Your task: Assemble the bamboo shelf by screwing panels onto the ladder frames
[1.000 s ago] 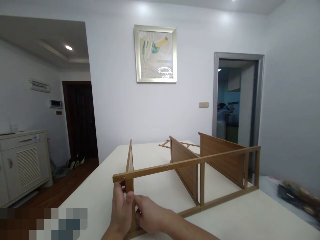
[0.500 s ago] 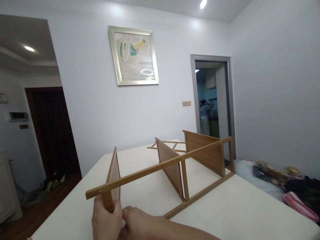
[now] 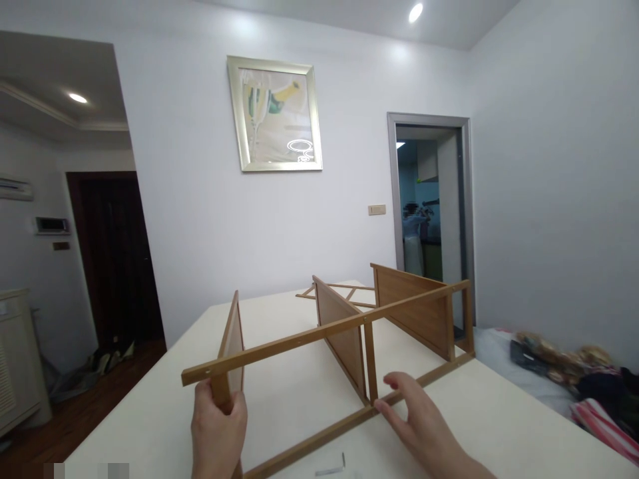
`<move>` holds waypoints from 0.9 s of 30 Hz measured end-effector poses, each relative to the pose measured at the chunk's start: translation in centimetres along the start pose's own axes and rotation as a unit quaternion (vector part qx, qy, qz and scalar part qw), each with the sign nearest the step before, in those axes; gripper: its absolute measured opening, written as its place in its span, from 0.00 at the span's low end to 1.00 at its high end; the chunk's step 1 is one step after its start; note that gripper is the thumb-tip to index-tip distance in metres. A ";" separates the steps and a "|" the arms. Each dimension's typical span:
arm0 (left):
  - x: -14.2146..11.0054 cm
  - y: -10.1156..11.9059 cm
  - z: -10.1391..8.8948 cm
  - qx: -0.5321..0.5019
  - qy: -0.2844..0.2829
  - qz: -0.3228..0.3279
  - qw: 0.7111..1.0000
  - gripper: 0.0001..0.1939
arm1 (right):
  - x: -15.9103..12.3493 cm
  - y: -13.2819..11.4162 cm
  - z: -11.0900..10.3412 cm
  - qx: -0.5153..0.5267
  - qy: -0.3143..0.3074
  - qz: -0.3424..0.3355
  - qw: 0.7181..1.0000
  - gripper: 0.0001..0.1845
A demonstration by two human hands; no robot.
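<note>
A wooden shelf frame point(image 3: 299, 338) lies on its side on the white table point(image 3: 164, 406), with three shelf panels standing on edge within it. My left hand point(image 3: 218, 422) is wrapped round the short crossbar at its near left end. Out by the middle crosspiece, my right hand point(image 3: 417, 416) hovers near the lower rail point(image 3: 319, 432), thumb and fingers apart, nothing between them. Below the rail, a small L-shaped metal hex key point(image 3: 332, 468) rests on the tabletop. The frame's lower left corner is partly hidden behind my left wrist.
Behind the panels lies a slatted wooden piece with crossed bars point(image 3: 349, 294). Clothes and bags point(image 3: 569, 362) are heaped right of the table. A person point(image 3: 413, 229) stands in the room beyond the doorway. A white cabinet point(image 3: 22, 359) is at far left.
My right hand has left the left crossbar and moved right, opening. The hex key has come into view on the table. My left hand stays on the crossbar; the camera has turned right.
</note>
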State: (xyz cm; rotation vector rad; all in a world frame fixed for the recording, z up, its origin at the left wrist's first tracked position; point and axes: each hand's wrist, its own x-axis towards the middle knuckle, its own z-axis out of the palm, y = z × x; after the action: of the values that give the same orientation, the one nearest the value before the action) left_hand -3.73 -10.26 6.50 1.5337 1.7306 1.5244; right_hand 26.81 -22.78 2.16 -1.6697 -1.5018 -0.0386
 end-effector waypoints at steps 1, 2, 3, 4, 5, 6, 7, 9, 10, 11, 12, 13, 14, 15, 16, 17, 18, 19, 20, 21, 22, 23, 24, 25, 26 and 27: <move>-0.1 0.1 0.2 -0.004 -0.002 0.000 1.000 0.16 | 0.1 1.3 -0.4 -0.007 0.017 0.025 1.000 0.21; -0.3 0.3 0.4 -0.008 -0.005 0.000 1.000 0.16 | 0.2 2.3 -0.6 -0.010 0.013 0.035 0.999 0.26; -0.5 0.5 0.7 -0.012 -0.008 0.000 1.000 0.16 | 0.2 3.0 -0.6 -0.011 -0.004 0.034 0.999 0.28; -0.6 0.6 0.9 -0.015 -0.012 0.000 1.000 0.15 | 0.3 3.4 -0.5 -0.011 -0.023 0.029 0.999 0.29; -0.7 0.8 1.1 -0.017 -0.016 0.001 1.000 0.15 | 0.3 3.6 -0.3 -0.010 -0.044 0.022 0.999 0.30; -0.8 1.0 1.4 -0.017 -0.019 0.002 1.000 0.14 | 0.4 3.6 0.0 -0.011 -0.059 0.016 0.998 0.29; -0.9 1.1 1.6 -0.016 -0.020 0.003 1.000 0.14 | 0.5 3.5 0.2 -0.013 -0.070 0.014 0.997 0.29; -0.9 1.2 1.9 -0.010 -0.014 0.006 1.000 0.14 | 0.9 3.0 0.6 -0.032 -0.085 0.016 0.996 0.24; -0.9 1.2 2.0 -0.008 -0.009 0.007 1.000 0.14 | 1.2 2.9 0.8 -0.046 -0.092 0.018 0.995 0.20; -0.9 1.2 2.1 -0.007 -0.003 0.011 1.000 0.15 | 1.5 2.7 1.0 -0.061 -0.098 0.021 0.993 0.15; -0.9 1.2 2.2 -0.008 0.002 0.015 1.000 0.15 | 1.9 2.7 1.1 -0.074 -0.102 0.023 0.992 0.11; -0.8 1.2 2.2 -0.010 0.006 0.018 1.000 0.16 | 2.2 2.7 1.3 -0.081 -0.104 0.023 0.991 0.10; -0.8 1.2 2.3 -0.014 0.010 0.020 1.000 0.16 | 2.5 2.9 1.5 -0.083 -0.103 0.022 0.991 0.09; -0.8 1.3 2.4 -0.019 0.012 0.022 1.000 0.16 | 2.9 3.1 1.8 -0.080 -0.102 0.020 0.991 0.09; -0.8 1.3 2.5 -0.025 0.015 0.024 0.999 0.16 | 3.2 3.3 2.1 -0.074 -0.101 0.017 0.992 0.08; -0.8 1.4 2.6 -0.030 0.017 0.027 0.999 0.16 | 3.5 3.5 2.4 -0.069 -0.099 0.015 0.993 0.08; -0.7 1.5 2.7 -0.036 0.020 0.031 0.999 0.15 | 3.8 3.8 2.6 -0.064 -0.097 0.013 0.993 0.08; -0.7 1.6 2.9 -0.042 0.024 0.038 0.998 0.15 | 4.1 4.0 2.9 -0.060 -0.095 0.010 0.994 0.07; -0.7 1.7 3.1 -0.047 0.028 0.045 0.997 0.14 | 4.4 4.2 3.1 -0.055 -0.091 0.007 0.994 0.07; -0.7 1.7 3.2 -0.050 0.033 0.051 0.997 0.14 | 4.7 4.4 3.3 -0.051 -0.087 0.003 0.995 0.07; -0.6 1.8 3.4 -0.054 0.037 0.055 0.996 0.14 | 5.0 4.5 3.4 -0.047 -0.083 -0.001 0.995 0.07; -0.6 1.8 3.6 -0.057 0.041 0.059 0.996 0.14 | 5.3 4.6 3.5 -0.044 -0.081 -0.004 0.996 0.07; -0.6 1.8 3.8 -0.060 0.045 0.062 0.995 0.15 | 5.6 4.7 3.6 -0.043 -0.081 -0.006 0.996 0.07; -0.6 1.8 4.0 -0.063 0.048 0.064 0.995 0.15 | 5.8 4.8 3.6 -0.044 -0.082 -0.007 0.996 0.06; -0.6 1.8 4.1 -0.066 0.050 0.067 0.994 0.15 | 6.1 4.9 3.7 -0.047 -0.085 -0.008 0.995 0.06; -0.6 1.8 4.2 -0.068 0.051 0.069 0.994 0.15 | 6.3 5.0 3.8 -0.049 -0.088 -0.008 0.995 0.06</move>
State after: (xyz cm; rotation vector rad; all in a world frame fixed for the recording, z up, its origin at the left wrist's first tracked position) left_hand 0.77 -9.16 6.37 1.5578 1.5669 1.7791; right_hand 30.77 -14.99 0.37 -1.7771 -1.6693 0.0274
